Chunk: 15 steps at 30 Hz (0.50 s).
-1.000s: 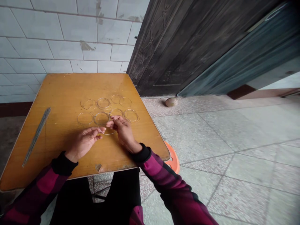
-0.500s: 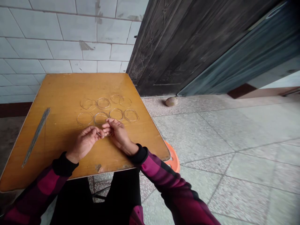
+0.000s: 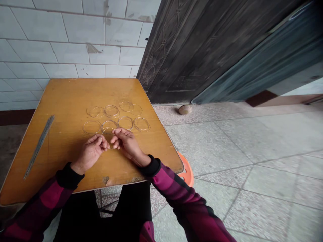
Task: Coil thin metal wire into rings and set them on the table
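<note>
My left hand [image 3: 89,152] and my right hand [image 3: 127,143] meet over the wooden table [image 3: 63,101], each pinching one side of a thin wire ring [image 3: 107,132] held between them. Both hands are closed on it, fingertips almost touching. Just beyond my fingers lie several finished wire rings [image 3: 117,116] in two rows on the tabletop.
A bundle of straight wires [image 3: 39,146] lies along the table's left side. An orange stool [image 3: 186,169] sticks out under the table's right corner. A stone [image 3: 185,109] sits on the tiled floor by a dark wooden door [image 3: 202,50]. A tiled wall stands behind.
My hands have drawn closer together and a little toward me, bending the wire into a smaller ring lifted off the row of rings.
</note>
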Each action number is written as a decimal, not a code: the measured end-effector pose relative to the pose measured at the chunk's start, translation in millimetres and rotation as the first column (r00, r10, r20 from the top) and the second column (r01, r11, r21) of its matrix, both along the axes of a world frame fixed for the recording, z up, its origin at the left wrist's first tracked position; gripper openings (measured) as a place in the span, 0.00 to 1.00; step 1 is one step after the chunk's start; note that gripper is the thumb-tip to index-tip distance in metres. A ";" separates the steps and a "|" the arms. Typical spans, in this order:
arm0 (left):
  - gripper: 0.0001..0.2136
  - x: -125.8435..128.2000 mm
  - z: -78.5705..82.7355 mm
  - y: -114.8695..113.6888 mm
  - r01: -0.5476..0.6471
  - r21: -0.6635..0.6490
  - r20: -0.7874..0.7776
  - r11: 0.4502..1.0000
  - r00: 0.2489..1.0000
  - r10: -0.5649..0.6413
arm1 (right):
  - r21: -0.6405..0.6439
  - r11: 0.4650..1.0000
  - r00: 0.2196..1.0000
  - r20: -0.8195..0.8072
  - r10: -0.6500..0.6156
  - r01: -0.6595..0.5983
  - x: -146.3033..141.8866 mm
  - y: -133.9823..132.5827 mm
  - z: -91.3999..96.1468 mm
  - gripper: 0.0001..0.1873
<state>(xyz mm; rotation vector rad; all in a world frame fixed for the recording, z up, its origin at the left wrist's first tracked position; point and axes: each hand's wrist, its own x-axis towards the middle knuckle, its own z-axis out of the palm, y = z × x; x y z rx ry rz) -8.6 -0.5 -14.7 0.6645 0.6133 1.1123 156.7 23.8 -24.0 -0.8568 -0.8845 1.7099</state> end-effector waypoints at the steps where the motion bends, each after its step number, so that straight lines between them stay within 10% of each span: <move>1: 0.09 -0.2 0.0 0.3 -0.001 -0.004 0.005 1.000 1.000 0.001 | 0.002 1.000 1.000 0.008 0.010 -0.010 0.4 -0.2 0.6 0.15; 15: 0.09 -1.7 -2.6 1.3 0.004 0.013 0.013 1.000 1.000 -0.004 | 0.159 0.983 0.979 0.196 0.054 -0.086 2.4 -1.7 -0.1 0.15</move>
